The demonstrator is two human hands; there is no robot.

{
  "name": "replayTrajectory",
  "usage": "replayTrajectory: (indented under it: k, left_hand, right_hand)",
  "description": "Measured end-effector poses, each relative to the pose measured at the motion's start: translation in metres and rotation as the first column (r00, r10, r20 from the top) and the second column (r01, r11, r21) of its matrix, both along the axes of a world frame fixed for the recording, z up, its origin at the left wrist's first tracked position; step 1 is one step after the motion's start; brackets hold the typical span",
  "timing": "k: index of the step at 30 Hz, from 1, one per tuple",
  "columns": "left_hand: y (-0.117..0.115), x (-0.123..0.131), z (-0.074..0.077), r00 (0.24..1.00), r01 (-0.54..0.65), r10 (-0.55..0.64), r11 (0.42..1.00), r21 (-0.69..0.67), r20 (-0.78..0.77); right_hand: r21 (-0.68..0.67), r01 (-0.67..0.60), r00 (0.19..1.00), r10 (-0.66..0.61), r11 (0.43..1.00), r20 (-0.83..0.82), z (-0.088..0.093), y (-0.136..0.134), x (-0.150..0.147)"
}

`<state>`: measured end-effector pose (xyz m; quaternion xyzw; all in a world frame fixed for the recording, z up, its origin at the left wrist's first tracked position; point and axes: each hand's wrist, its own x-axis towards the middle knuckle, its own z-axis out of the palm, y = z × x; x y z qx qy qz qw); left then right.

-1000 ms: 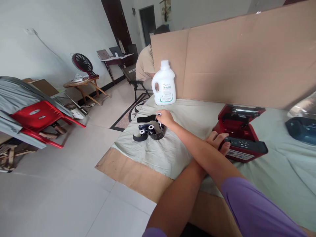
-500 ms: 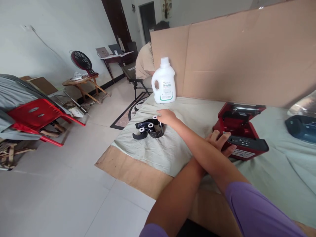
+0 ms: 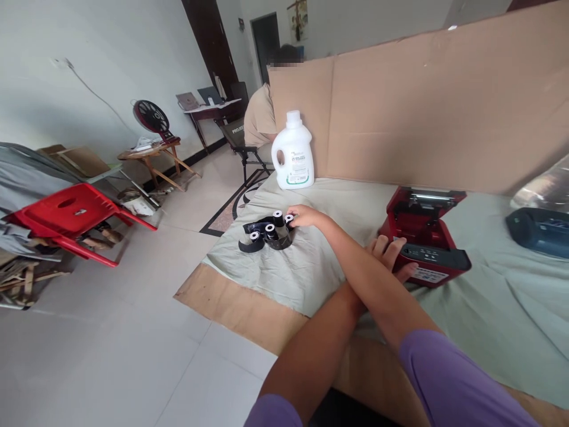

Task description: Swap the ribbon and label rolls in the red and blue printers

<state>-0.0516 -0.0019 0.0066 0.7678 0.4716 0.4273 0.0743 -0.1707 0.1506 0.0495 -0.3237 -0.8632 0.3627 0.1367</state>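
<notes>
My forearms are crossed, the right one on top. My right hand (image 3: 306, 216) is at the small rolls of black film (image 3: 271, 234), its thumb and fingers closed around the rightmost roll (image 3: 289, 222). Several such rolls with white cores stand upright, with loose black film curving around them. My left hand (image 3: 391, 255) grips the near left corner of a red and black label printer (image 3: 438, 267), fingers over its button panel and thumb on the labelled front. The printer's lid (image 3: 427, 200) is raised, showing a red interior.
A white detergent bottle (image 3: 294, 154) stands behind the rolls, before a cardboard panel (image 3: 400, 118). A dark blue object (image 3: 537, 231) lies right on the pale green cloth (image 3: 489, 308). Beyond the table are a seated person (image 3: 260, 121), a red stool (image 3: 66, 213) and a fan (image 3: 152, 117).
My right hand has shifted slightly down and right, and the rightmost roll's white core now shows by its fingertips. My left hand stays on the printer. The view has turned slightly.
</notes>
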Motion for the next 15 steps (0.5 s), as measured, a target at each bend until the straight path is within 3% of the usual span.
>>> replayTrajectory:
  k: [4,8,12,15]
  left_hand:
    - [0.0,0.003,-0.002,1.0,-0.016,0.016,1.0,0.013,-0.004]
    - [0.007,-0.004,0.002,1.0,0.017,-0.017,0.999,-0.05,-0.004]
    - [0.013,-0.014,0.007,0.997,0.069,-0.064,0.986,-0.15,0.042]
    - [0.008,-0.013,0.007,0.994,0.027,-0.017,0.996,-0.089,0.107]
  right_hand:
    - [0.011,0.012,0.982,-0.009,1.0,-0.19,0.014,-0.015,0.006]
    - [-0.001,-0.101,0.916,0.093,0.995,-0.39,0.046,-0.05,0.03]
    - [0.017,-0.154,0.912,0.148,0.988,-0.382,0.085,-0.086,0.098]
    - [0.007,-0.09,0.924,0.086,0.996,-0.372,0.111,-0.101,0.176]
